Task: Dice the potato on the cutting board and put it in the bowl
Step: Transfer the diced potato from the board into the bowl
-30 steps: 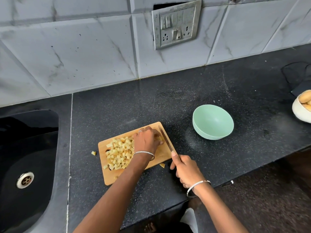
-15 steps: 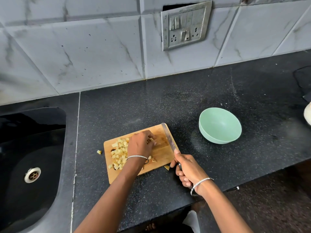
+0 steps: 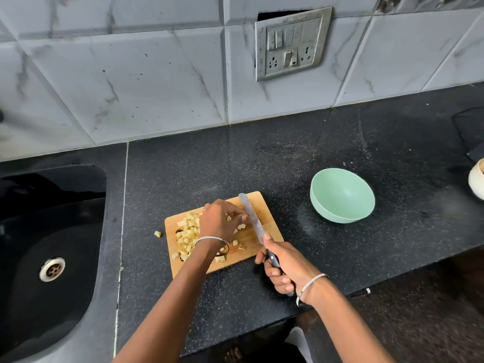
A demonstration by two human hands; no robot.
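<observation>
A wooden cutting board (image 3: pixel 264 205) lies on the black counter with a heap of pale potato cubes (image 3: pixel 186 233) on its left half. My left hand (image 3: pixel 218 221) rests over the cubes with curled fingertips touching a few pieces beside the blade. My right hand (image 3: pixel 284 263) grips the dark handle of a knife (image 3: pixel 252 218), forefinger along its spine, blade lying across the board's right part. The empty mint-green bowl (image 3: pixel 341 196) stands to the right of the board. One cube (image 3: pixel 157 233) lies on the counter left of the board.
A black sink (image 3: pixel 49 247) with a metal drain fills the left. A white bowl (image 3: pixel 476 182) shows at the right edge. A switch plate (image 3: pixel 290 44) hangs on the tiled wall. The counter's front edge runs just below my right hand.
My left hand has slid across the board toward the blade, with loose cubes trailing near it. The knife has shifted a little left on the board. The camera view drifted left.
</observation>
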